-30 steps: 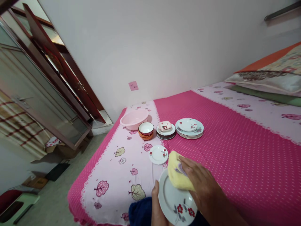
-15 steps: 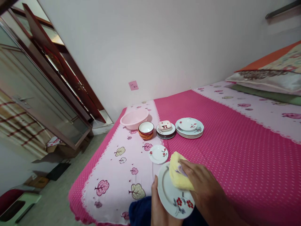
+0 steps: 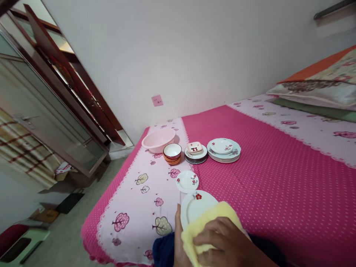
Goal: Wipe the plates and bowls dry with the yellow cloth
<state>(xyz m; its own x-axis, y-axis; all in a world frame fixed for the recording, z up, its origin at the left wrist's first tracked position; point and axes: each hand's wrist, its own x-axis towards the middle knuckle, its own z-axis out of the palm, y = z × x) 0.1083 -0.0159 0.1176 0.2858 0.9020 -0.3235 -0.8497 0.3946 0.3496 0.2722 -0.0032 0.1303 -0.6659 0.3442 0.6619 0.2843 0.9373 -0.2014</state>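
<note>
My left hand (image 3: 180, 244) grips a white plate (image 3: 196, 205) with a red flower near its rim, its thumb along the left edge. Over the plate's lower right part lies a yellow cloth (image 3: 219, 213), pressed down by my right hand (image 3: 222, 241) with curled fingers. The cloth hides much of the plate, and the left fingers are out of sight beneath it. Just beyond the held plate, a small white flowered plate (image 3: 187, 182) rests on the bedspread.
Farther back on the bed (image 3: 264, 178) stand a pink basin (image 3: 158, 140), stacked bowls (image 3: 172, 151), dark-edged plates (image 3: 196, 160) topped by a small square dish (image 3: 194, 147), and a stack of larger plates (image 3: 224, 157). Pillows (image 3: 322, 92) lie at the right, against the wall.
My right hand and the cloth have moved from the plate's upper right down over its lower part. The plate has turned, so its red flower now shows at the top.
</note>
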